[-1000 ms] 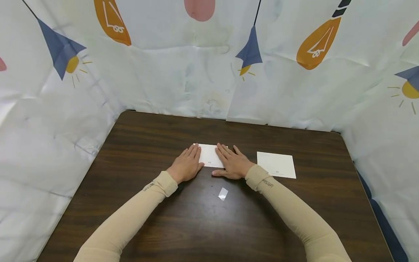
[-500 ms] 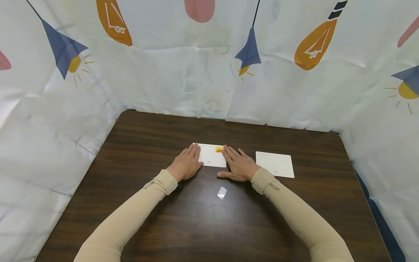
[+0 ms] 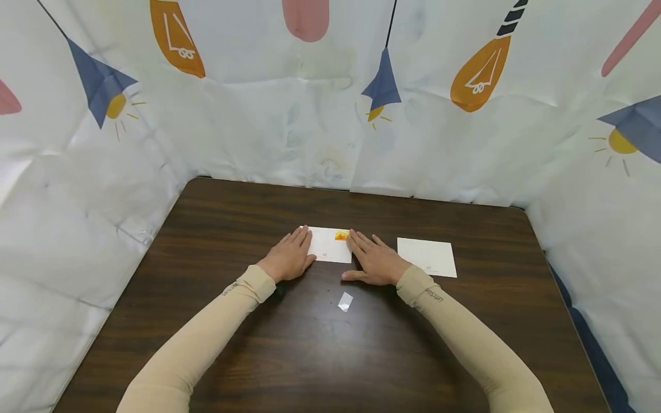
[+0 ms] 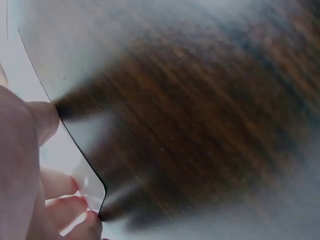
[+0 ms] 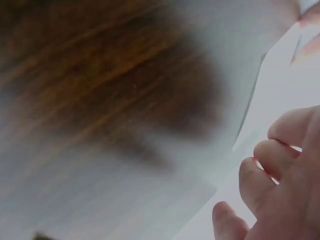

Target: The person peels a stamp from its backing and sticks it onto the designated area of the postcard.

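A white envelope (image 3: pixel 326 250) lies flat on the dark table, with a small orange and yellow stamp (image 3: pixel 341 235) at its upper right corner. My left hand (image 3: pixel 287 256) rests on the envelope's left end, fingers straight and pointing away from me. In the left wrist view, the thumb (image 4: pixel 47 120) and fingers lie along its edge. My right hand (image 3: pixel 376 261) lies with extended fingers whose tips are right at the envelope's right edge, beside the stamp. Its thumb points left, below the envelope. In the right wrist view, the fingers (image 5: pixel 257 177) are near the white paper.
A second white envelope (image 3: pixel 426 257) lies to the right, partly behind the right wrist. A small whitish slip (image 3: pixel 345 302) sits nearer to me on the brown wood-grain table (image 3: pixel 330 355). Patterned white sheeting (image 3: pixel 258 126) hangs along the back and sides.
My right hand has slid right off the envelope's upper right corner, uncovering the stamp. The left hand has stayed on the left end. The whole view has shifted slightly.
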The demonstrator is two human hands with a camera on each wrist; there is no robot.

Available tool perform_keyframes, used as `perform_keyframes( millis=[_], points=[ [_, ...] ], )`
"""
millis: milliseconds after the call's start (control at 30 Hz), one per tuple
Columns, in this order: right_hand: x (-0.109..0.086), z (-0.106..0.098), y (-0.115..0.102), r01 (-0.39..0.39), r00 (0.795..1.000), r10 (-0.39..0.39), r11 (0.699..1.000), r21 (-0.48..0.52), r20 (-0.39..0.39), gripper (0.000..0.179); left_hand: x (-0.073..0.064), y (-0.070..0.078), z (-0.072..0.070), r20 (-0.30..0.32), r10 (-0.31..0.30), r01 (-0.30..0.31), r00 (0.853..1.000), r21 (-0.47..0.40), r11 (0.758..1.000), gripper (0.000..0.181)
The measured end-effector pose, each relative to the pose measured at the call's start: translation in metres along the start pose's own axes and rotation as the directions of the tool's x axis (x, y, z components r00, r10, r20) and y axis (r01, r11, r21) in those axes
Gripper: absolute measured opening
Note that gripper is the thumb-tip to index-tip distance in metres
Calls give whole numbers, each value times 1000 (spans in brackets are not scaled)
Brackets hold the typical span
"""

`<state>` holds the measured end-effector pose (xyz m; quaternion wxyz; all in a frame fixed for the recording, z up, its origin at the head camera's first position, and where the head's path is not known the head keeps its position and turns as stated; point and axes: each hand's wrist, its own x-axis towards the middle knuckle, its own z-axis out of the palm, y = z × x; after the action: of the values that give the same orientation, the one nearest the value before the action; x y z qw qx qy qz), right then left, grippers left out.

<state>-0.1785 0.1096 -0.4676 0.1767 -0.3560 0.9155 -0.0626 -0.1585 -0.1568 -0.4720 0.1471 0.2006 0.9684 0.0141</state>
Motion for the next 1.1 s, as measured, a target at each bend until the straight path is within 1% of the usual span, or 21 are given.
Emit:
perform_keyframes(
  millis=[100, 233, 300, 367, 433, 533, 600, 667, 733, 833, 900, 967, 1033, 1100],
  points=[
    [-8, -3, 4, 20, 998, -18, 999, 29, -56, 102, 0, 1, -1, -4, 3, -3, 1000, -15, 1000, 69],
    [-16, -5, 10, 29, 993, -22, 998, 58, -120, 101, -1, 1, -1, -11, 9, -9, 1000, -24, 1000, 68],
    [-21, -6, 14, 36, 988, -24, 997, 74, -155, 98, -1, 0, 0, -19, 10, -10, 1000, -22, 1000, 68],
    [-25, -6, 19, 43, 979, -25, 996, 83, -205, 93, 0, 0, 0, -31, 14, -14, 999, -16, 1000, 68],
    [-30, -6, 23, 48, 964, -20, 994, 98, -264, 85, 0, 0, -1, -47, 23, -23, 999, -4, 1000, 69],
    [-38, -8, 28, 42, 941, 19, 984, 174, -337, 73, 1, 0, -2, -82, 45, -45, 996, 10, 999, 69],
    [-45, -11, 30, 32, 931, 64, 966, 255, -360, 67, 2, 1, -3, -108, 60, -59, 992, 10, 998, 69],
    [-54, -13, 33, 14, 923, 117, 941, 337, -366, 64, 3, 2, -4, -131, 75, -76, 989, 2, 997, 68],
    [-62, -15, 36, -2, 913, 160, 921, 388, -375, 62, 5, 5, -4, -149, 88, -90, 985, -8, 996, 68],
    [-73, -17, 41, -6, 891, 197, 905, 425, -408, 59, 9, 10, -4, -172, 104, -108, 980, -15, 994, 69],
    [-80, -16, 46, 1, 872, 213, 900, 436, -442, 55, 12, 15, -4, -190, 115, -121, 975, -25, 992, 69],
    [-87, -15, 51, 14, 850, 229, 891, 454, -475, 50, 15, 21, -5, -221, 131, -142, 967, -34, 989, 69],
    [-95, -14, 56, 18, 829, 256, 876, 481, -498, 45, 18, 28, -6, -238, 145, -160, 960, -42, 986, 68],
    [-102, -13, 61, 11, 813, 288, 861, 509, -505, 41, 21, 34, -7, -252, 160, -177, 954, -46, 983, 68]
  ],
)
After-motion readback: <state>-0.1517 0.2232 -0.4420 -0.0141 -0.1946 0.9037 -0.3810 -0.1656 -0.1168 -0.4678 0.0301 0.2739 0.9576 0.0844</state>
